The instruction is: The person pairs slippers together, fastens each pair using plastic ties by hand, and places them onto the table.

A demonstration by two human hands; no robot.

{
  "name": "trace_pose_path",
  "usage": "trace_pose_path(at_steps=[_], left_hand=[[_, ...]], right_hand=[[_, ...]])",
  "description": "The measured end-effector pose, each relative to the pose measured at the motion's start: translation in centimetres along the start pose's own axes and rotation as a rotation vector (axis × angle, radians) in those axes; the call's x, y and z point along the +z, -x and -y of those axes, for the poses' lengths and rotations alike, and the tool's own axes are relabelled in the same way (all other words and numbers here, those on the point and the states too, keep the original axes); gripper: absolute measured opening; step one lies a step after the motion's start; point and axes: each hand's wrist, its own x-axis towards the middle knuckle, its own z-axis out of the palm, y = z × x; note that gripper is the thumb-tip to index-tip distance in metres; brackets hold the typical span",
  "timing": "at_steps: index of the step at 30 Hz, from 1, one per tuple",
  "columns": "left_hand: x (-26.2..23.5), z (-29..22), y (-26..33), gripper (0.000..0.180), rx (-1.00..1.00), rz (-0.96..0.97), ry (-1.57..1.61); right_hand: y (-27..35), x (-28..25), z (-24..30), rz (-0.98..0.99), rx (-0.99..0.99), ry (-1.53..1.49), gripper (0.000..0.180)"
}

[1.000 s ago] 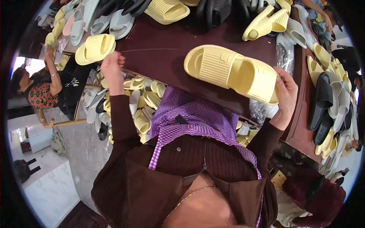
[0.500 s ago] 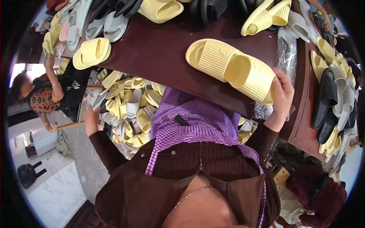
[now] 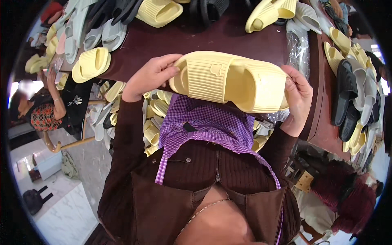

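Note:
A pair of yellow ribbed slide slippers (image 3: 208, 79), one tucked partly into the other, is held level above the near edge of the dark red table (image 3: 167, 38). My left hand (image 3: 153, 75) pinches its left end between thumb and fingers. At the right end, my right hand (image 3: 300, 92) grips the other slipper, thumb on the near side. A small raised outline shows on the strap of the left slipper. Another yellow slipper pair (image 3: 92, 64) lies at the table's left corner.
Yellow, grey and black slippers line the table's far side. Clear plastic bags (image 3: 298, 49) lie at the right, beside a second surface with piled slippers (image 3: 347, 92). More slippers are heaped below the table. A co-worker (image 3: 47, 102) at the left holds up yellow slippers.
My left hand has come up from the lower left and taken hold of the slippers' left end. The pair has moved nearer to me and turned more level.

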Motion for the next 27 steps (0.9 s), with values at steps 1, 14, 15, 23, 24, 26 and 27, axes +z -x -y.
trace_pose_path(at_steps=[1,14,15,23,24,26,27], left_hand=[[0.2,-0.6,0.3,0.035,-0.150,0.028,0.047],[1.6,0.9,12.7,0.033,-0.368,-0.666,0.564],[3.5,1.2,12.5,0.033,-0.345,-0.669,0.664],[10.3,0.3,8.2,0.029,-0.516,0.031,0.671],[9.7,0.1,7.9,0.029,-0.518,0.034,0.669],[7.8,0.2,7.4,0.023,-0.398,-0.176,0.068],[6.9,0.1,6.9,0.022,-0.346,-0.313,-0.027]], right_hand=[[0.1,-0.2,-0.2,-0.005,0.017,-0.009,0.026],[-1.5,1.2,-3.2,-0.172,0.134,-0.018,0.028],[-1.5,2.6,-3.7,-0.171,0.191,0.009,0.029],[-0.7,7.7,-6.8,-0.018,-0.059,0.358,0.033],[-0.6,7.6,-6.9,-0.014,-0.122,0.431,0.034],[-0.1,7.1,-6.2,-0.046,-0.146,0.456,0.033],[0.4,6.8,-5.7,-0.071,-0.174,0.482,0.033]])
